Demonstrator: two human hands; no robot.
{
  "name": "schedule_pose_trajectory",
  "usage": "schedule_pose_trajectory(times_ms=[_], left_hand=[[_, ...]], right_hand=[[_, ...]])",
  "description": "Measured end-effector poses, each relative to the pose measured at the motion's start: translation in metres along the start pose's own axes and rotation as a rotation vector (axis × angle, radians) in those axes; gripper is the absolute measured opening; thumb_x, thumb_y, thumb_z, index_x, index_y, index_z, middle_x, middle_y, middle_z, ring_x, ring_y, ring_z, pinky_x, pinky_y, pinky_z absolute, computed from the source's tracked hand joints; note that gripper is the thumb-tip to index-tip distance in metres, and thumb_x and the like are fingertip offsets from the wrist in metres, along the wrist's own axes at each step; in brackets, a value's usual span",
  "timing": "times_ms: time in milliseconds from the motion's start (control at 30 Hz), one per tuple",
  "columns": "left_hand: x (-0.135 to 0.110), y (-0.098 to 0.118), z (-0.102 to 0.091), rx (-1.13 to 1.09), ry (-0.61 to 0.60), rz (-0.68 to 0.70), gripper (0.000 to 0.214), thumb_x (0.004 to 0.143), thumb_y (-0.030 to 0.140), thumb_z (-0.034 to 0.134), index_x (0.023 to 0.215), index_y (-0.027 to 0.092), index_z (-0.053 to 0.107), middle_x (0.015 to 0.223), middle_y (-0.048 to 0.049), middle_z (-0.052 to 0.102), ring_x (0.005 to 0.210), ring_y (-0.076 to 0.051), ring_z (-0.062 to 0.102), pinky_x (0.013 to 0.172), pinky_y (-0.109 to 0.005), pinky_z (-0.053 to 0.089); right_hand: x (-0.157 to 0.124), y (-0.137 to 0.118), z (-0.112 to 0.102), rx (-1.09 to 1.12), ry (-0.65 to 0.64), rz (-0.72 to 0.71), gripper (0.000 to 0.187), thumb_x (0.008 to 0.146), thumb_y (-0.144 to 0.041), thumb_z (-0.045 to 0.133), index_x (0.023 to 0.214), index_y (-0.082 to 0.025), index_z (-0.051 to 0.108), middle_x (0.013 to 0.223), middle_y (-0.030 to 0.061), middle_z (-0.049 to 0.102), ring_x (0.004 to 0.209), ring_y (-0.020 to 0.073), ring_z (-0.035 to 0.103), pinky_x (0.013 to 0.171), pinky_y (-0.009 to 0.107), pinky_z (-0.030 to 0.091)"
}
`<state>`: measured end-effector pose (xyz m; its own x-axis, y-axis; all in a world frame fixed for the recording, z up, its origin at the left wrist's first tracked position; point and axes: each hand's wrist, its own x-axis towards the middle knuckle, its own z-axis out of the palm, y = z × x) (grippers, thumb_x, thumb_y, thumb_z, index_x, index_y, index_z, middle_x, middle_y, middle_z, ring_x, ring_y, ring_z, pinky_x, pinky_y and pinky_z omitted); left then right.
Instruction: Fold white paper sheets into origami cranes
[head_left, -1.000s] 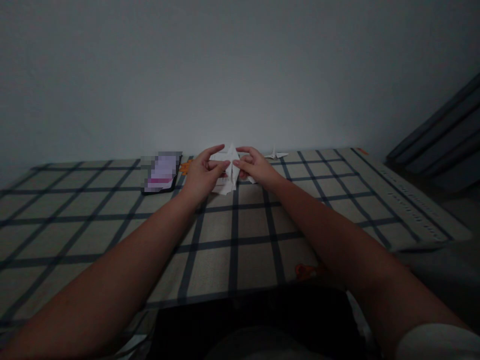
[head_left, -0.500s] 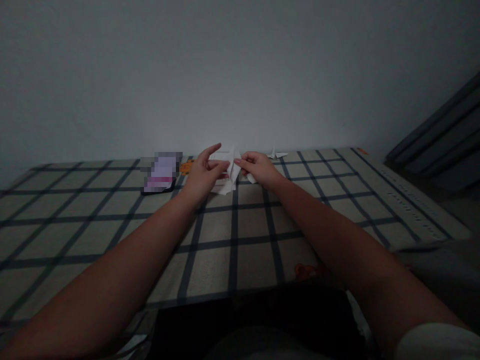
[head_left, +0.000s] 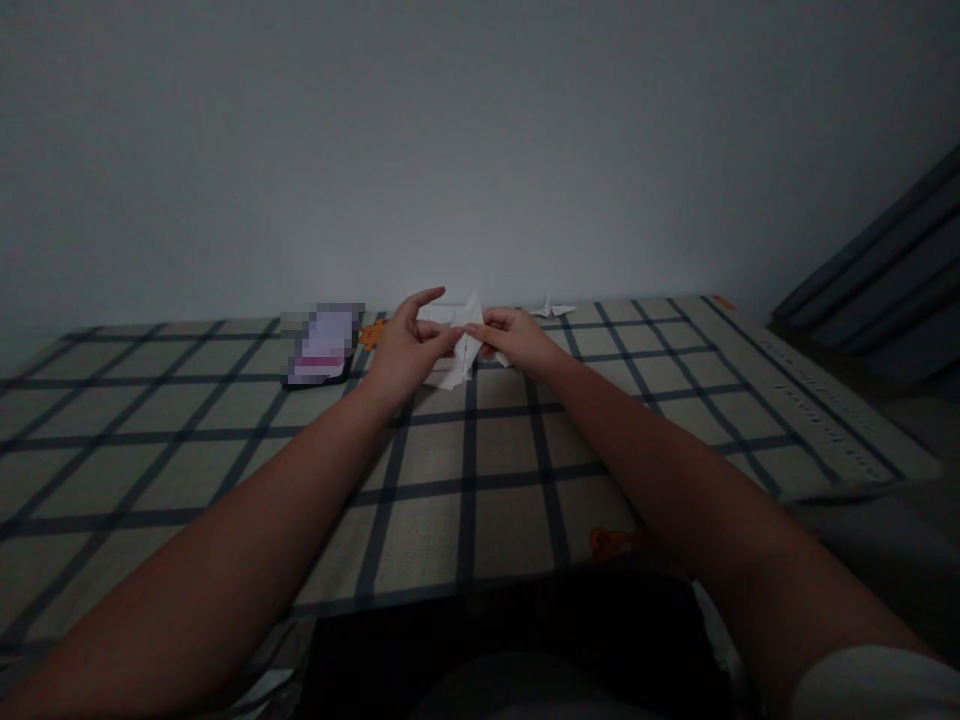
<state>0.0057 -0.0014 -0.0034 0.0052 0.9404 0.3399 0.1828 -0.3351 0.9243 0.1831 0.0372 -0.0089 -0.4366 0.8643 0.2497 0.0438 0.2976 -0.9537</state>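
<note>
A partly folded piece of white paper (head_left: 463, 345) is held up just above the checked cloth, far from me near the wall. My left hand (head_left: 405, 347) pinches its left side with thumb and fingers, the index finger raised and curled over it. My right hand (head_left: 517, 337) pinches its right side, fingers pressed together. More white paper (head_left: 444, 376) lies flat under my hands.
A phone (head_left: 322, 347) with a lit screen lies left of my left hand. A small folded paper crane (head_left: 551, 309) stands by the wall to the right. The checked cloth (head_left: 465, 470) covers the surface; grey striped bedding (head_left: 885, 270) rises at far right.
My fingers have shifted slightly along the paper, and its pointed top has tilted a little to the right. Both arms stay in place.
</note>
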Motion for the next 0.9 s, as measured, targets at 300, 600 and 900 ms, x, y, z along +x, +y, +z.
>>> schedule_pose_trajectory(times_ms=[300, 600, 900], left_hand=[[0.0000, -0.0023, 0.0044, -0.120, -0.029, -0.136, 0.034, 0.075, 0.040, 0.077, 0.099, 0.015, 0.074, 0.081, -0.0036, 0.072, 0.074, -0.015, 0.067, 0.075, -0.031, 0.060], [0.0012, -0.0074, 0.0017, -0.112, -0.069, -0.187, 0.034, 0.071, 0.048, 0.081, 0.079, 0.016, 0.076, 0.077, -0.0052, 0.073, 0.067, -0.014, 0.065, 0.074, -0.029, 0.056], [0.0006, -0.0035, 0.0020, -0.054, -0.037, -0.177, 0.031, 0.073, 0.045, 0.080, 0.079, 0.016, 0.075, 0.072, -0.0052, 0.072, 0.063, -0.014, 0.063, 0.066, -0.027, 0.053]], right_hand=[[0.0018, -0.0001, -0.0023, -0.092, 0.146, -0.049, 0.028, 0.086, -0.041, 0.064, 0.075, -0.017, 0.056, 0.063, -0.0038, 0.052, 0.057, 0.0091, 0.045, 0.054, 0.023, 0.036], [0.0013, 0.0015, -0.0046, -0.154, 0.158, -0.068, 0.034, 0.086, -0.045, 0.065, 0.070, -0.018, 0.051, 0.061, -0.0040, 0.050, 0.056, 0.0086, 0.041, 0.053, 0.023, 0.031], [-0.0017, -0.0021, -0.0019, -0.130, 0.152, -0.075, 0.036, 0.084, -0.048, 0.066, 0.069, -0.018, 0.051, 0.061, -0.0042, 0.048, 0.054, 0.0083, 0.039, 0.052, 0.024, 0.030]])
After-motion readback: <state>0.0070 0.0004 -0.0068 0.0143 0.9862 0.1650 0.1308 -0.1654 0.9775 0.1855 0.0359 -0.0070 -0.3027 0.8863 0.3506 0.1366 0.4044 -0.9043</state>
